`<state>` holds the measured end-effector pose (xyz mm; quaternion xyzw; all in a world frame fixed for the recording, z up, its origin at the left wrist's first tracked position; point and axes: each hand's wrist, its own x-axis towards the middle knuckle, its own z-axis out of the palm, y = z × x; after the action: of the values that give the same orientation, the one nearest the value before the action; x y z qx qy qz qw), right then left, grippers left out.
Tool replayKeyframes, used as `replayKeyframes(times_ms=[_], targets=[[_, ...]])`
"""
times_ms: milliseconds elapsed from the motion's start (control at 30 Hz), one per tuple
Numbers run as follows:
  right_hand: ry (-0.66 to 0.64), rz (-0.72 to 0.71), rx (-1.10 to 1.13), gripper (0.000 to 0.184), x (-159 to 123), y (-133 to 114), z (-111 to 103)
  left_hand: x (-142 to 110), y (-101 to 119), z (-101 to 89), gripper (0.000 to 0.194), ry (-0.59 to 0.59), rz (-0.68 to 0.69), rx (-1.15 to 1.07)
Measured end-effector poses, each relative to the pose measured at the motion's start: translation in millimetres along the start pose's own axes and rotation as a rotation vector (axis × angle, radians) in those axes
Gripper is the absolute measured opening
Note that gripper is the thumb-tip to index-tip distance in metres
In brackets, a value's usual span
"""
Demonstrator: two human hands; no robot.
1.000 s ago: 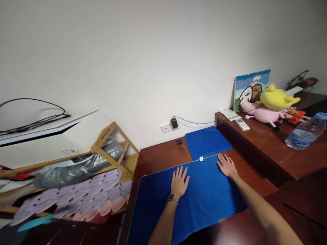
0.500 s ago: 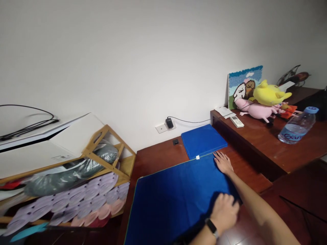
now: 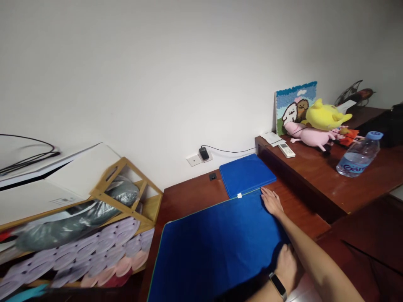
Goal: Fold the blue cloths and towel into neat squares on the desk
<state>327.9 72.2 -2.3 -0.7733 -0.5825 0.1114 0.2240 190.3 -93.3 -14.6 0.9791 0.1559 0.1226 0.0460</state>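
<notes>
A large blue cloth (image 3: 217,243) with a thin pale-green edge and a small white tag (image 3: 239,195) lies spread on the brown wooden table (image 3: 185,197). My right hand (image 3: 272,202) rests on its far right corner, fingers stretched out and flat. Lower down, at the right edge of the cloth, is my left hand (image 3: 287,265), wearing a dark wristband (image 3: 278,286). Its fingers are curled, blurred and partly behind my right forearm, so what they hold is hidden. Beyond the cloth's far edge lies a folded blue cloth (image 3: 247,174).
On the right, a higher brown desk (image 3: 333,193) holds a water bottle (image 3: 359,157), a white remote (image 3: 286,150), plush toys (image 3: 327,115) and a dog picture (image 3: 296,107). A charger (image 3: 204,153) sits in the wall socket. A wooden rack (image 3: 151,205) with lilac slippers (image 3: 103,243) stands left.
My left hand has slid right and slightly toward me along the cloth, closer to my right forearm. My right hand stays on the far corner. The whole view has shifted slightly.
</notes>
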Motion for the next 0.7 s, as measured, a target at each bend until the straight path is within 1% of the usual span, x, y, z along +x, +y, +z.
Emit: replayKeyframes(times_ms=[100,167,233,333,400,433,500,533,600,700], targets=[[0.018,-0.003,0.066,0.057,0,5,1,-8,12,-5.1,0.017,-0.004,-0.116,0.029],[0.031,0.001,0.136,0.056,0,9,2,-16,16,-15.6,0.015,0.000,-0.181,0.041],[0.052,0.013,0.221,0.054,1,11,1,-25,18,-31.7,0.019,0.009,-0.265,0.012],[0.094,0.036,0.336,0.051,3,7,-4,-36,19,-60.7,0.027,0.031,-0.397,-0.169],[0.112,0.049,0.386,0.049,6,-3,-9,-39,20,-79.0,0.025,0.085,-0.490,-0.328],[0.114,0.053,0.392,0.048,8,-9,-12,-40,20,-87.0,0.021,0.121,-0.544,-0.397],[0.119,0.069,0.409,0.042,13,-23,-20,-39,20,-100.5,0.011,0.178,-0.648,-0.483],[0.120,0.081,0.415,0.039,17,-30,-25,-38,20,-106.3,0.009,0.195,-0.689,-0.501],[0.125,0.115,0.426,0.035,27,-45,-35,-39,20,-116.7,0.013,0.217,-0.724,-0.514],[0.134,0.170,0.433,0.032,45,-63,-52,-44,24,-132.8,0.026,0.287,-0.751,-0.555]])
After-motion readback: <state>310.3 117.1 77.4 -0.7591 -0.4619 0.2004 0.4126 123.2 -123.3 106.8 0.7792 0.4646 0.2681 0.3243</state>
